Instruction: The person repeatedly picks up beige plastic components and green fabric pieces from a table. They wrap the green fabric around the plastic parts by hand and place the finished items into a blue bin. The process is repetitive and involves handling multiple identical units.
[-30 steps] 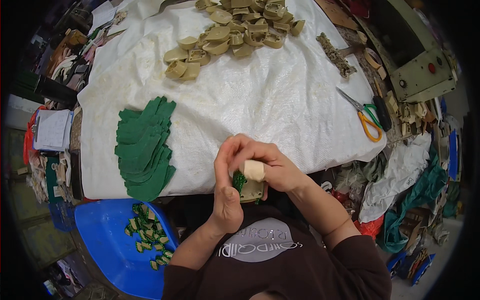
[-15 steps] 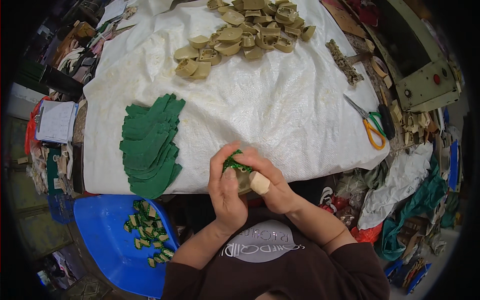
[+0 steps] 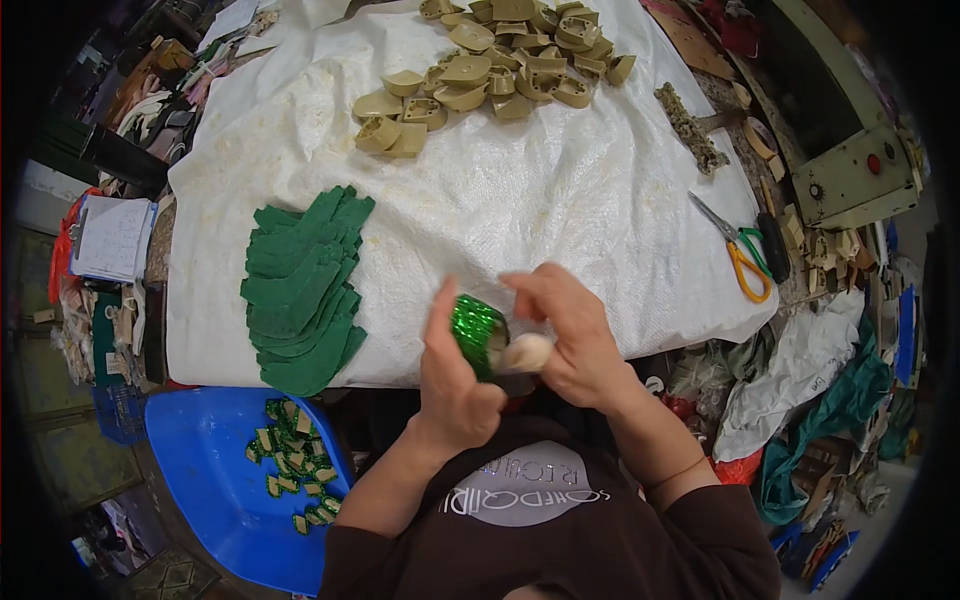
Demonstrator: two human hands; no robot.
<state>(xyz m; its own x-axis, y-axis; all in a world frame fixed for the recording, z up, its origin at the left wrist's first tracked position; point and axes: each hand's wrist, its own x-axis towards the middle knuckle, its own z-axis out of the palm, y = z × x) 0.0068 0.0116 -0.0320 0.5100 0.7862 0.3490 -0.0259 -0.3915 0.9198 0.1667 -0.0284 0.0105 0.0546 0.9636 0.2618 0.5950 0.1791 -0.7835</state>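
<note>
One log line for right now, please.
left hand: holds glittery green piece | right hand: close beside it, contact unclear | green cutout stack: on white sheet

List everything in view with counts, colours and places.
Glittery piece: one, green, in left hand.
Hollow pieces: uncounted, tan, heaped at sheet's far end.
Fabric pieces: uncounted, green, overlapping, sheet's left.
Sheet: one, white, across the middle.
Scissors: one, orange-and-green handles, sheet's right.
Tub: one, blue, lower left.
Small pieces: uncounted, green and tan, in tub.
Clipboard: one, white paper, left.
Metal box: one, green, upper right.
Side clutter: uncounted, mixed, both sides.
Shirt: one, brown, bottom.
Left hand: one, around glittery piece.
Right hand: one, thumb pale-wrapped, near glittery piece.
</note>
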